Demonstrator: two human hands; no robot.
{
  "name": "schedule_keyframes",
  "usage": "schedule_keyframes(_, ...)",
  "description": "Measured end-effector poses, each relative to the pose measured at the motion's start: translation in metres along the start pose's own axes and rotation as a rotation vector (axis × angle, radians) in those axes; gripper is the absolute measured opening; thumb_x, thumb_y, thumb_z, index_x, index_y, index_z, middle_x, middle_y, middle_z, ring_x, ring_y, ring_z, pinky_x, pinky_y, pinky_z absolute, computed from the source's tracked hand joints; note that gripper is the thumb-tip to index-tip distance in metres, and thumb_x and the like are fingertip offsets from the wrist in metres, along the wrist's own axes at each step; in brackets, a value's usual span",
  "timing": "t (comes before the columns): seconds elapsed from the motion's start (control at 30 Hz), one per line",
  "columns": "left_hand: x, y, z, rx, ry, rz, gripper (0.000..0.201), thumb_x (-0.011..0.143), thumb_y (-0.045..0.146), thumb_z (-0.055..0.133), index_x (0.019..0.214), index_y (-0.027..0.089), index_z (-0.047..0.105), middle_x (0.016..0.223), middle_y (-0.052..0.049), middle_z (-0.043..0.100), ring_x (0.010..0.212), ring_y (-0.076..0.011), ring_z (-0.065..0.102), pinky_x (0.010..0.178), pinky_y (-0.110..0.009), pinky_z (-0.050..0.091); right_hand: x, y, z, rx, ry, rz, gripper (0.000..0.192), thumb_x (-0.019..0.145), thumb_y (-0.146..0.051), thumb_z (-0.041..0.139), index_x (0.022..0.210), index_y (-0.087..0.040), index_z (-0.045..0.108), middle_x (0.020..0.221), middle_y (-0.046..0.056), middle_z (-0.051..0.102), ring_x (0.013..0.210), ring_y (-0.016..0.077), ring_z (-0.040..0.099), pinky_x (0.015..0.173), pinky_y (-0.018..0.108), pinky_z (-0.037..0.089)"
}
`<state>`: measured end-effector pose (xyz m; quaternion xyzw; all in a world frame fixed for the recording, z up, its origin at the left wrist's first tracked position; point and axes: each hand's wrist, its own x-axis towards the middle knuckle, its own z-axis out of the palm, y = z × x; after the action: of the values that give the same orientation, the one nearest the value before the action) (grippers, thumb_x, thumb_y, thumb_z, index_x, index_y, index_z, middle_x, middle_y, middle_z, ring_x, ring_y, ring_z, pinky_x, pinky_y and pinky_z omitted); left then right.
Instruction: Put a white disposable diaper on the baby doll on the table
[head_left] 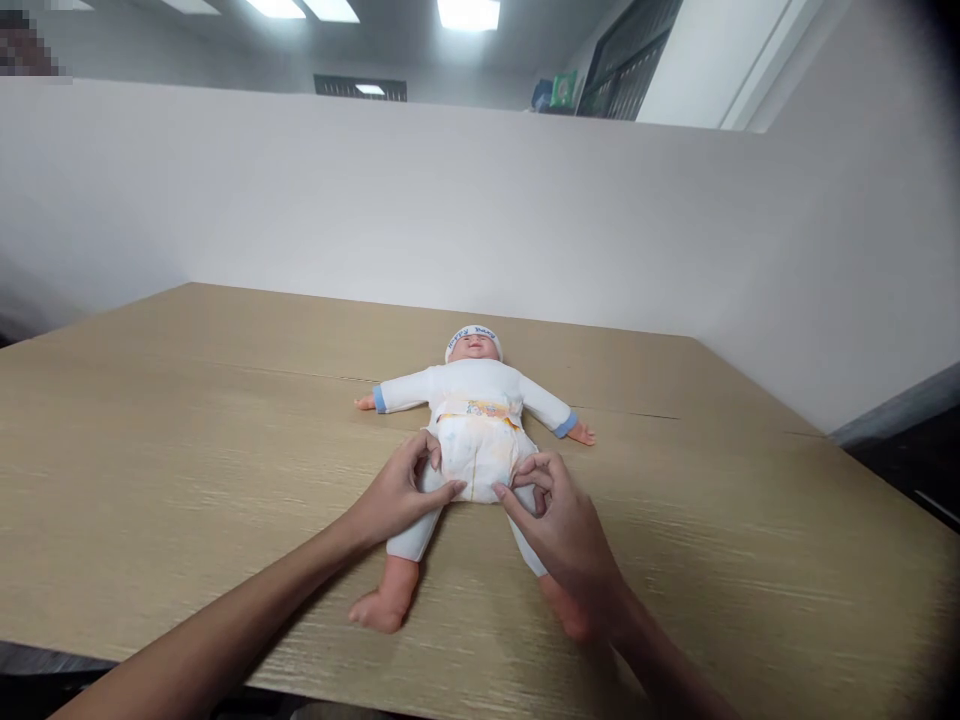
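Observation:
A baby doll (472, 378) in a white suit with blue cuffs lies on its back, arms spread and legs toward me. Around its hips sits a white diaper (474, 455) with a printed waistband and a yellow line down the front. My left hand (409, 485) is closed at the diaper's left leg edge, thumb on the lower front and fingers curled by the hip. On the opposite edge, my right hand (551, 505) pinches the diaper's side between thumb and bent fingers. The doll's right-side lower leg is partly hidden behind my right hand.
The doll lies on a wide wooden table (225, 430) with seams across its top. A pale partition wall (375, 200) rises behind the table. Beyond the wall, a green package (563, 89) is visible near a window. A dark area borders the table at the right.

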<state>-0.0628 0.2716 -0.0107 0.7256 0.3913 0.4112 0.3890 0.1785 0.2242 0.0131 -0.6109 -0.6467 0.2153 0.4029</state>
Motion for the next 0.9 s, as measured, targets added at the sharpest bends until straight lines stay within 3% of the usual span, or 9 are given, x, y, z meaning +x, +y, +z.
schedule_keyframes(0.13, -0.002, -0.007, 0.004, -0.118, 0.063, -0.057, 0.042, 0.089, 0.041, 0.082, 0.097, 0.025, 0.044, 0.091, 0.004, 0.046, 0.083, -0.0160, 0.045, 0.075, -0.028, 0.039, 0.003, -0.002, -0.008, -0.005, -0.014, 0.051, 0.034, 0.088, -0.057, 0.077, 0.093, -0.026, 0.063, 0.100, 0.002, 0.081, 0.059, 0.0149, 0.056, 0.064, 0.032, 0.045)
schedule_keyframes(0.3, -0.007, -0.011, 0.007, -0.193, 0.114, -0.116, 0.045, 0.087, 0.043, 0.085, 0.107, 0.024, 0.049, 0.109, -0.001, 0.060, 0.090, -0.0167, 0.057, 0.081, -0.029, 0.045, 0.005, -0.003, -0.014, 0.006, -0.054, 0.083, 0.034, 0.087, -0.059, 0.078, 0.093, -0.026, 0.072, 0.093, 0.003, 0.084, 0.065, 0.0197, 0.066, 0.066, 0.033, 0.047)
schedule_keyframes(0.47, -0.009, -0.001, 0.003, -0.017, 0.045, -0.093, 0.030, 0.092, 0.045, 0.079, 0.109, 0.023, 0.067, 0.116, -0.005, 0.072, 0.100, -0.0232, 0.066, 0.089, -0.035, 0.049, 0.002, -0.006, -0.015, -0.082, -0.076, -0.009, 0.028, 0.091, -0.054, 0.074, 0.092, -0.027, 0.078, 0.095, 0.003, 0.084, 0.067, 0.0203, 0.064, 0.068, 0.034, 0.048)
schedule_keyframes(0.6, -0.006, 0.010, -0.001, 0.092, -0.018, -0.113, 0.033, 0.095, 0.052, 0.075, 0.113, 0.024, 0.075, 0.113, -0.005, 0.077, 0.107, -0.0287, 0.066, 0.096, -0.040, 0.049, -0.001, -0.012, -0.012, -0.121, -0.115, -0.058, 0.025, 0.096, -0.050, 0.069, 0.093, -0.027, 0.079, 0.095, 0.003, 0.082, 0.078, 0.0234, 0.066, 0.069, 0.034, 0.046)
schedule_keyframes(0.77, -0.001, 0.018, -0.005, -0.214, -0.098, -0.236, 0.042, 0.094, 0.057, 0.074, 0.114, 0.021, 0.076, 0.116, -0.008, 0.078, 0.109, -0.0300, 0.068, 0.095, -0.040, 0.053, 0.000, -0.009, -0.011, -0.055, -0.128, 0.019, 0.028, 0.095, -0.052, 0.070, 0.093, -0.026, 0.077, 0.092, 0.004, 0.082, 0.072, 0.0225, 0.065, 0.066, 0.035, 0.046)
schedule_keyframes(0.9, 0.000, 0.017, -0.007, -0.379, -0.101, -0.341, 0.047, 0.090, 0.059, 0.079, 0.115, 0.019, 0.074, 0.118, -0.010, 0.078, 0.110, -0.0296, 0.069, 0.092, -0.040, 0.055, 0.001, -0.006, -0.016, 0.079, -0.075, 0.110, 0.033, 0.090, -0.056, 0.077, 0.098, -0.025, 0.071, 0.097, 0.005, 0.084, 0.076, 0.0232, 0.073, 0.069, 0.034, 0.051)
